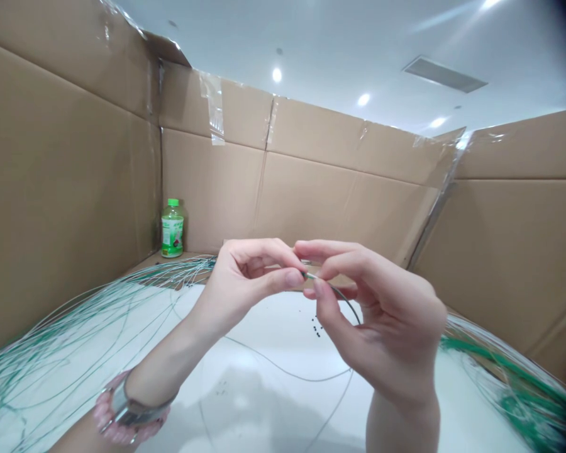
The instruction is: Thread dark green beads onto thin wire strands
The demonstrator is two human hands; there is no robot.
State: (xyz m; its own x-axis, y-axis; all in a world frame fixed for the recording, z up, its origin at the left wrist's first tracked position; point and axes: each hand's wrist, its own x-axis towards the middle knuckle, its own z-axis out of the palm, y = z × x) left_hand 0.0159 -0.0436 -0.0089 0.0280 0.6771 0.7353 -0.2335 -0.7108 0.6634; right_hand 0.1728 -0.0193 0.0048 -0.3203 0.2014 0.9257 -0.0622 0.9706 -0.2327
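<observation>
My left hand (259, 270) and my right hand (372, 302) meet fingertip to fingertip above the white table. Between them runs a thin green wire (348, 301), with a pale, whitish stretch showing in the small gap. The left thumb and forefinger pinch its dark green tip; whether a small separate piece sits there is too small to tell. The right thumb and forefinger grip the wire just beside the pale part. From there it bends down behind the right fingers, partly hidden. Several tiny black pieces (317, 328) lie on the table below.
Long green and white wires (122, 302) spread across the left side, and another tangled green bundle (523, 390) lies at the right. Loose strands cross the white tabletop (264, 352). A green-capped bottle (172, 229) stands in the back corner. Taped cardboard walls (339, 189) enclose the table.
</observation>
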